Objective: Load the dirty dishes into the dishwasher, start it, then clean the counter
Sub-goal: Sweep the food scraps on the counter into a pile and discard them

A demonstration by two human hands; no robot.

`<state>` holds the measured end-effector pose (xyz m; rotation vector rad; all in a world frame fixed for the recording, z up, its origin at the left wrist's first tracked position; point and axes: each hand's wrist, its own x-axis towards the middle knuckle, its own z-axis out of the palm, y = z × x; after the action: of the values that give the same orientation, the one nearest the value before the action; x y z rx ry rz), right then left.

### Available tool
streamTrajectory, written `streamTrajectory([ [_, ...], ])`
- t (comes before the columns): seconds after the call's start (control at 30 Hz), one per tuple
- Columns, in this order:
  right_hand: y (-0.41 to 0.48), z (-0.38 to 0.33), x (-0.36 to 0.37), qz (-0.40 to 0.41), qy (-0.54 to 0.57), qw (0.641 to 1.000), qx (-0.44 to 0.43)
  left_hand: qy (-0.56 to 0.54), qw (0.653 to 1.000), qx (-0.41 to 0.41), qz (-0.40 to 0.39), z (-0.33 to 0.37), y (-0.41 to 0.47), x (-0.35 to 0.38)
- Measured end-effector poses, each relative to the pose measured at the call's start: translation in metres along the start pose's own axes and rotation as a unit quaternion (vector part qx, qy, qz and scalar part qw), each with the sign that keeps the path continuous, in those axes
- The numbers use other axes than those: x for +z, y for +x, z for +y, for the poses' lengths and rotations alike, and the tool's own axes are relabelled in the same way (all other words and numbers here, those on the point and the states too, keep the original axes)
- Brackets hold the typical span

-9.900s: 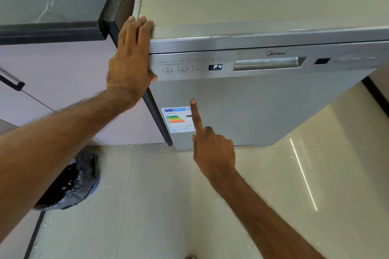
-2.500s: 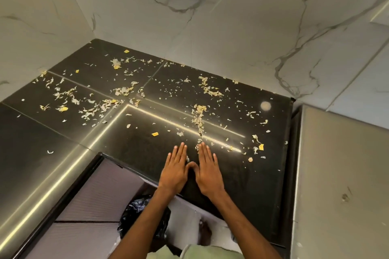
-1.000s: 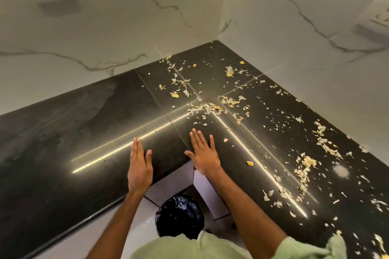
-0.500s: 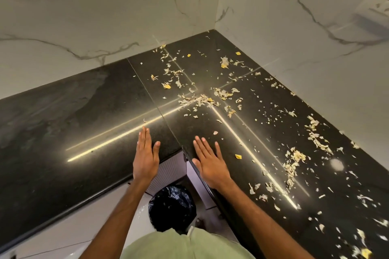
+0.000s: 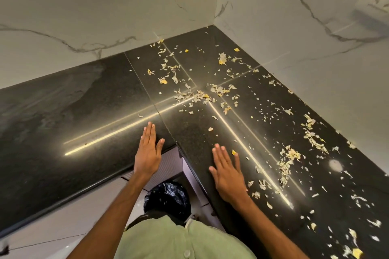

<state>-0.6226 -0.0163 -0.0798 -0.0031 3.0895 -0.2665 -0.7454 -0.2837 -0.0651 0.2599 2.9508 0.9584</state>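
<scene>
A black polished L-shaped counter (image 5: 84, 124) fills the corner under white marble walls. Pale and yellow vegetable scraps (image 5: 197, 96) lie scattered over its corner and along its right arm, thickest near the tile seams. My left hand (image 5: 148, 151) lies flat with straight fingers over the counter's front edge at the inner corner. My right hand (image 5: 227, 170) lies flat, fingers spread, on the right arm of the counter, a yellow scrap (image 5: 233, 152) just beyond its fingertips. Neither hand holds anything. The dishwasher is out of view.
A bin lined with a black bag (image 5: 167, 197) stands on the floor below the inner corner, between my arms. White cabinet fronts (image 5: 63, 225) run under the counter. The counter's left arm carries almost no scraps.
Since the dishwasher panel, I have turned to the counter. Over the last second both hands slid a little toward me along the counter, the right one farther onto the right arm.
</scene>
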Motion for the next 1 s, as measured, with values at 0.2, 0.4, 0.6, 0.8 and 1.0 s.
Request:
streamTrajectory([
  [0.2, 0.067, 0.022, -0.015, 0.018, -0.050, 0.998, 0.046, 0.010, 1.000, -0.001, 0.015, -0.010, 0.014, -0.019],
  [0.4, 0.133, -0.108, -0.009, 0.003, -0.037, 0.990, -0.135, -0.013, 0.997, -0.047, 0.057, -0.049, 0.027, -0.049],
  [0.6, 0.201, -0.241, 0.007, -0.057, -0.036, 0.966, -0.250, -0.017, 0.997, -0.056, 0.055, -0.101, 0.052, -0.080],
  [0.8, 0.235, -0.211, 0.014, -0.066, -0.053, 0.991, -0.099, -0.001, 1.000, -0.022, 0.017, -0.122, 0.095, -0.105],
  [1.0, 0.235, -0.157, 0.002, 0.001, -0.084, 0.992, 0.092, 0.015, 1.000, 0.013, -0.015, -0.157, 0.133, -0.122],
])
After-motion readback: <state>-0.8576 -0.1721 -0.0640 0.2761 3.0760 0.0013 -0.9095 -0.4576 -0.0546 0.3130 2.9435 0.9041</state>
